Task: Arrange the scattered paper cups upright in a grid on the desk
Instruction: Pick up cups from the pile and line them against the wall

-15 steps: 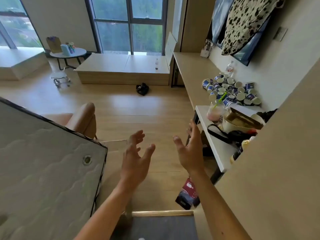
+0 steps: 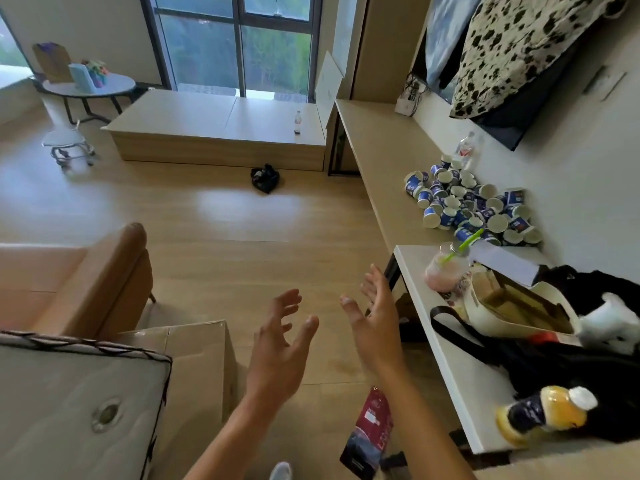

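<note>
Task not begun: paper cups [image 2: 471,206] lie heaped on the surface [image 2: 374,140], none gridded; left hand [image 2: 281,344] and right hand [image 2: 374,320] grip wide, empty.

Wears a pale shoe [image 2: 281,472], toe showing well behind the fingers [image 2: 288,297]; bare left hand [image 2: 277,344], bare right hand [image 2: 375,327], bare forearms [image 2: 221,441].

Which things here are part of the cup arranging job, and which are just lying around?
For the job: pile of paper cups, wooden desk, left hand, right hand.
Just lying about: pink drink, juice bottle, tote bag, clear bottle.
</note>
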Tool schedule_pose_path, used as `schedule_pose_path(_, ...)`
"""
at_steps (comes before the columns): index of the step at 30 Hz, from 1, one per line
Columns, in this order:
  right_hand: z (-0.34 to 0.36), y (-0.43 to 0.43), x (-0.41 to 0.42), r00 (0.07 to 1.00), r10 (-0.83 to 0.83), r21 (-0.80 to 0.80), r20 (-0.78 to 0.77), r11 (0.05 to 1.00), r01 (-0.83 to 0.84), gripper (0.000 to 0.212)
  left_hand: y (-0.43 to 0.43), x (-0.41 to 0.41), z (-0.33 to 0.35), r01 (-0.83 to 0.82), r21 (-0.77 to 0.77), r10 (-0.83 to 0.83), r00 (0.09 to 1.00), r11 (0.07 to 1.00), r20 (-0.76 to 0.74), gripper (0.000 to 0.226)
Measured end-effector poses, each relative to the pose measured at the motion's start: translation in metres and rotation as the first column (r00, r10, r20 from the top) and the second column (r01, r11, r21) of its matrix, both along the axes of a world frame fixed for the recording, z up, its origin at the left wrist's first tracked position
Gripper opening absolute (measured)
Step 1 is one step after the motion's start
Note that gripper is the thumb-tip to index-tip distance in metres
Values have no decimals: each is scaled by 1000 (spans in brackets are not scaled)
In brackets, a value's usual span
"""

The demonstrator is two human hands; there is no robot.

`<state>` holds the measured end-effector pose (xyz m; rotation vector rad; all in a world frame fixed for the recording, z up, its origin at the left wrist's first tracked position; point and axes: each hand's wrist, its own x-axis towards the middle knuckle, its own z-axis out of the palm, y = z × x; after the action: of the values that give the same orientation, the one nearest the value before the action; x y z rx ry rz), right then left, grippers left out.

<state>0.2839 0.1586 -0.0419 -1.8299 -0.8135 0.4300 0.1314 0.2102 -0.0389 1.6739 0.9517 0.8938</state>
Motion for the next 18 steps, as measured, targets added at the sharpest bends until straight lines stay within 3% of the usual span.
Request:
schedule_pose_path(10, -6, 124, 95, 993, -52, 47, -109, 997, 58, 68, 125, 107, 11, 51, -42, -52, 998, 998, -27, 29)
schedule_pose_path(18, -26, 230, 229, 986, -93, 90, -139, 990, 106, 65, 234, 239, 5, 106, -4, -106, 990, 994, -89, 39)
